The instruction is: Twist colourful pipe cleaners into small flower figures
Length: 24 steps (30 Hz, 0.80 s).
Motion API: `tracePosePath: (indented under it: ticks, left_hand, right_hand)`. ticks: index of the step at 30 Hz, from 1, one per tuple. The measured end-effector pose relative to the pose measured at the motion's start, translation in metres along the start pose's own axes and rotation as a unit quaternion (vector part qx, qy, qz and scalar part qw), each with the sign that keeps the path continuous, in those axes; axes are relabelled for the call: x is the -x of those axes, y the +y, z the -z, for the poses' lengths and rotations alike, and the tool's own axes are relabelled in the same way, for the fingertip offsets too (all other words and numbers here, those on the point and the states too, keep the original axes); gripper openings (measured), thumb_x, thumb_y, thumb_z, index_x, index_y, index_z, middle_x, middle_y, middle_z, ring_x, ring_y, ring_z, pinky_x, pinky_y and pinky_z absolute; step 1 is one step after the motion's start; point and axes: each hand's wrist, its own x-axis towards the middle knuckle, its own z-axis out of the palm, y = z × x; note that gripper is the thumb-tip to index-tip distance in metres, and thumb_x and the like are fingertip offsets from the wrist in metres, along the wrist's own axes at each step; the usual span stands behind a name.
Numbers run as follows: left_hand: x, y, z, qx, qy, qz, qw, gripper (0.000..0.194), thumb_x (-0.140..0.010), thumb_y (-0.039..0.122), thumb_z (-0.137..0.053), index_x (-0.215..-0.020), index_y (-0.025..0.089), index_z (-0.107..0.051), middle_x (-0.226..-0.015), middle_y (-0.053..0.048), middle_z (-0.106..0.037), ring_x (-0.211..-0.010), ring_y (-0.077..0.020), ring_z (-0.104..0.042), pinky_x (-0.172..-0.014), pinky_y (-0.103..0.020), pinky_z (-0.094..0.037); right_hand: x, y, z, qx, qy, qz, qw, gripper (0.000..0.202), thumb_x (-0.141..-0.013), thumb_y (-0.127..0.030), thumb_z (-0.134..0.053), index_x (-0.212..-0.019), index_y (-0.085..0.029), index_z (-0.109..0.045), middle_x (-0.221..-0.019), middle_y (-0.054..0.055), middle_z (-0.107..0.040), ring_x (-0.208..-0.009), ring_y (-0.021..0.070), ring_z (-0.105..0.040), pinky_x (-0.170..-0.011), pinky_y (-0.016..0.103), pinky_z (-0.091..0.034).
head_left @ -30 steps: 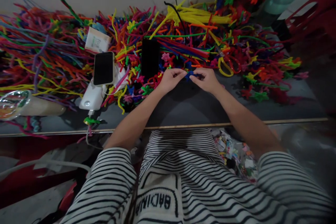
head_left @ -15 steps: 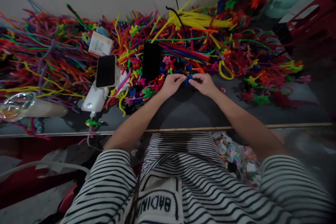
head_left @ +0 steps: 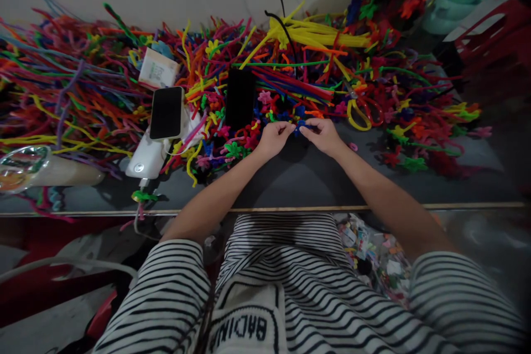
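Observation:
A small blue pipe-cleaner flower [head_left: 299,128] is pinched between my two hands, just above the dark table top [head_left: 296,177]. My left hand [head_left: 275,138] grips its left side with thumb and forefinger. On the other side, my right hand [head_left: 322,135] holds it in the same kind of pinch. The fingers cover part of the flower, so its full shape is hidden. Behind the hands lie finished-looking pipe-cleaner flowers, among them a pink one [head_left: 264,97]. A black phone [head_left: 240,98] rests left of them.
Loose pipe cleaners [head_left: 83,94] heap along the wall. Scissors with yellow and red handles [head_left: 360,114] lie to the right. At left are a second phone [head_left: 166,113], a white power bank [head_left: 145,157] with a cable, a small box [head_left: 159,69] and a plastic cup [head_left: 62,170].
Both hands keep their pinch on the blue flower, with only a slight shift of the fingers. The whole view has moved a little.

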Motion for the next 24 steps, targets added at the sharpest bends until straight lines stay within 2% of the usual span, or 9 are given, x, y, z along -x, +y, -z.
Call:
tracePosePath:
  ticks: [5,10,15,18,21,24]
  left_hand:
    - [-0.0022,-0.0009,-0.0008,-0.009,0.004,-0.007,1.0,0.023,-0.091,0.028,-0.059,-0.074,0.015,-0.066,-0.063,0.002,-0.055,-0.06,-0.0094,-0.045,-0.062,-0.022,-0.036]
    - [-0.0013,-0.0012,0.0007,-0.009,-0.018,-0.014,1.0,0.03,-0.096,0.037,-0.054,-0.076,0.016,-0.063,-0.063,0.002,-0.055,-0.065,-0.0108,-0.052,-0.064,-0.021,-0.04]
    - [-0.001,-0.0059,-0.0008,0.01,-0.008,-0.027,1.0,0.037,-0.096,0.047,-0.055,-0.077,0.016,-0.063,-0.068,0.0,-0.058,-0.068,-0.0107,-0.056,-0.064,-0.021,-0.043]
    - [0.0016,-0.0081,-0.0034,0.06,0.016,-0.047,0.997,0.037,-0.095,0.052,-0.055,-0.093,0.017,-0.068,-0.079,-0.003,-0.065,-0.068,-0.0107,-0.057,-0.058,-0.021,-0.044]
    - [0.0044,-0.0073,-0.0025,0.075,0.001,-0.072,0.995,0.037,-0.088,0.047,-0.068,-0.111,0.019,-0.07,-0.092,-0.004,-0.069,-0.067,-0.0105,-0.058,-0.056,-0.021,-0.046]
    - [0.0041,-0.0054,0.0023,0.064,-0.012,-0.088,0.994,0.03,-0.082,0.037,-0.076,-0.104,0.017,-0.073,-0.087,-0.004,-0.07,-0.066,-0.01,-0.059,-0.06,-0.021,-0.049]
  right_hand:
    - [-0.0009,0.0,0.0008,0.005,-0.018,0.008,1.0,0.048,-0.076,-0.065,-0.069,-0.076,-0.017,-0.063,-0.064,-0.001,-0.048,-0.056,0.0101,-0.038,-0.052,0.027,-0.031]
    - [-0.0004,-0.0014,0.0012,0.002,-0.041,0.024,0.999,0.047,-0.076,-0.064,-0.069,-0.073,-0.017,-0.062,-0.061,-0.003,-0.048,-0.054,0.0086,-0.038,-0.052,0.026,-0.031]
    - [-0.0002,-0.0024,-0.0001,-0.003,-0.018,0.008,1.0,0.051,-0.073,-0.067,-0.069,-0.072,-0.017,-0.063,-0.059,-0.003,-0.049,-0.054,0.0093,-0.04,-0.054,0.026,-0.032]
    - [0.0006,-0.0046,0.0001,0.003,0.005,0.017,1.0,0.055,-0.072,-0.072,-0.068,-0.07,-0.017,-0.064,-0.059,-0.002,-0.049,-0.058,0.0104,-0.042,-0.057,0.027,-0.034]
    - [0.0021,-0.0075,0.0013,0.018,0.014,0.028,0.999,0.058,-0.073,-0.074,-0.067,-0.065,-0.016,-0.064,-0.058,-0.002,-0.046,-0.059,0.0101,-0.04,-0.058,0.027,-0.034]
    - [0.0037,-0.0085,0.0024,-0.002,0.004,0.029,1.0,0.057,-0.072,-0.073,-0.069,-0.065,-0.016,-0.066,-0.057,-0.003,-0.044,-0.057,0.009,-0.037,-0.056,0.026,-0.033]
